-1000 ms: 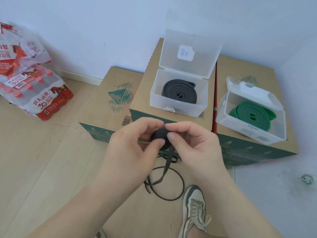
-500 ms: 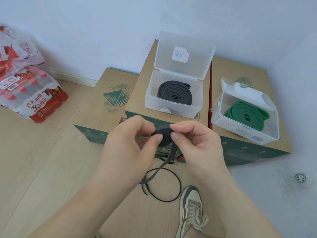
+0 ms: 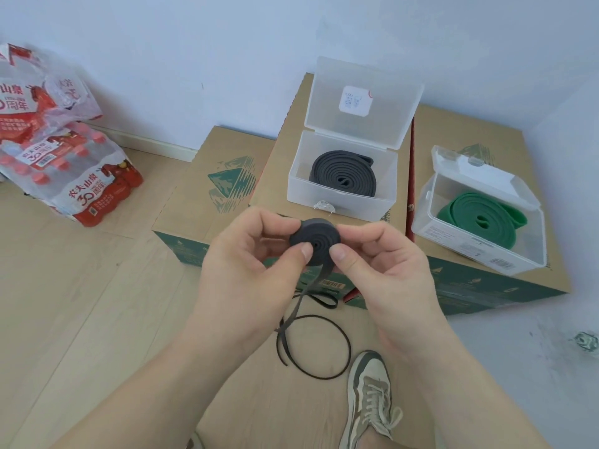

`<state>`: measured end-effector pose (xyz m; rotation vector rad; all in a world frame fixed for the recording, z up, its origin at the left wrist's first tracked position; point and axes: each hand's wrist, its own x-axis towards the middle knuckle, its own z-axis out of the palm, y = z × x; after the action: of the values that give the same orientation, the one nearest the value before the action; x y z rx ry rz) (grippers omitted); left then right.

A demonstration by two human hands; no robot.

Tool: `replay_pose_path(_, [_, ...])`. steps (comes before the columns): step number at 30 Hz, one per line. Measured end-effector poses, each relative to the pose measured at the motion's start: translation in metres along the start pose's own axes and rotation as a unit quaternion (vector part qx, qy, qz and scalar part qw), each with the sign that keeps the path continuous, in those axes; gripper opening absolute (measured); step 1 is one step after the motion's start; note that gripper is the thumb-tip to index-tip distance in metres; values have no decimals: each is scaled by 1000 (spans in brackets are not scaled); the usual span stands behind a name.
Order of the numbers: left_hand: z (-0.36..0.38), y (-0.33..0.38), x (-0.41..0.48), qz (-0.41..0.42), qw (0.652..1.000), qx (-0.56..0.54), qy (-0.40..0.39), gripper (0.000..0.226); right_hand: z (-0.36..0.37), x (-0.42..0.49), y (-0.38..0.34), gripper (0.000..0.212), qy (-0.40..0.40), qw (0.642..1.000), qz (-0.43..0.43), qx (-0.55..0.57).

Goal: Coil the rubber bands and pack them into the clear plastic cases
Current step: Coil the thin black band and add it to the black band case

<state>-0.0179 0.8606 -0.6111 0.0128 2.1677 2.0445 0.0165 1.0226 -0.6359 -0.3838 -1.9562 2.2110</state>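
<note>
Head view: cardboard boxes (image 3: 227, 176) carry two open clear cases (image 3: 343, 202), each with a coiled band. In front, left hand (image 3: 252, 264) and right hand (image 3: 382, 264) pinch a half-wound black band coil (image 3: 316, 243), tail trailing to the floor.

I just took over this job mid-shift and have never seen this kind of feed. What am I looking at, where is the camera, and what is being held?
There is no machine here: a person works with bare hands, and the one picture comes from a camera on their head, looking forward and down. The left hand and right hand pinch a half-wound black band coil; its loose tail trails onto the wooden floor. Ahead, on cardboard boxes, stand two open clear cases: the middle case holds a coiled dark grey band, the right-side case a green band. Each hand's grip is shut on the coil.
</note>
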Motion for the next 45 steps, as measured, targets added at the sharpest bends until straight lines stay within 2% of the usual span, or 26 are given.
replay_pose_path(2, [0,-5,1,8,998,70,0,17,1,0,1,27,7,999,-20,-50])
replay_pose_path(5, [-4,-10,0,99,966,240,5,17,0,-1,3,30,-6,987,-65,-144])
replay_pose_path(9, [-6,-11,-3,201,919,335,-56,44,2,-4,7,25,-37,974,-123,-189])
replay_pose_path(11, [-5,-7,-3,183,931,312,-41,40,2,-3,6,26,-25,980,-96,-170])
replay_pose_path(13, [-6,-2,-1,92,972,214,-6,32,0,-1,4,29,-1,989,-55,-134])
replay_pose_path(15, [-8,1,2,1,994,105,13,29,-1,0,1,27,-8,993,-34,-117])
replay_pose_path(18, [-9,4,2,-28,999,43,12,27,2,-1,1,26,-22,995,-24,-93])
replay_pose_path(22, [-4,-1,-2,-69,997,40,7,24,3,0,2,24,-9,993,-47,-110])
replay_pose_path(24, [-4,-5,-2,-33,990,140,8,21,3,-1,5,24,-12,985,-62,-158])
replay_pose_path(26, [-6,-7,-2,48,965,256,9,22,3,-3,7,26,-24,976,-75,-205])
replay_pose_path(29, [-7,-11,-2,149,944,293,-36,37,5,-5,7,26,-44,962,-114,-246])
replay_pose_path(31, [-6,-11,-3,183,936,299,-42,33,5,-5,7,25,-43,960,-123,-248])
replay_pose_path(32, [-6,-10,-2,166,947,273,-25,31,5,-4,6,24,-37,967,-110,-229])
replay_pose_path(35, [-7,-6,2,36,994,106,10,28,3,-1,3,26,-28,990,-52,-128])
replay_pose_path(39, [-7,-4,4,-15,1000,-4,7,28,5,0,-1,27,-15,998,-31,-50])
replay_pose_path(40, [-7,-5,4,-13,1000,0,2,28,5,-1,-2,28,-8,998,-33,-48])
replay_pose_path(42, [-6,-5,3,5,997,77,-11,30,4,-1,0,32,-2,996,-52,-76])
replay_pose_path(45, [-6,-8,0,104,964,243,-32,39,2,-2,6,32,-31,981,-104,-161])
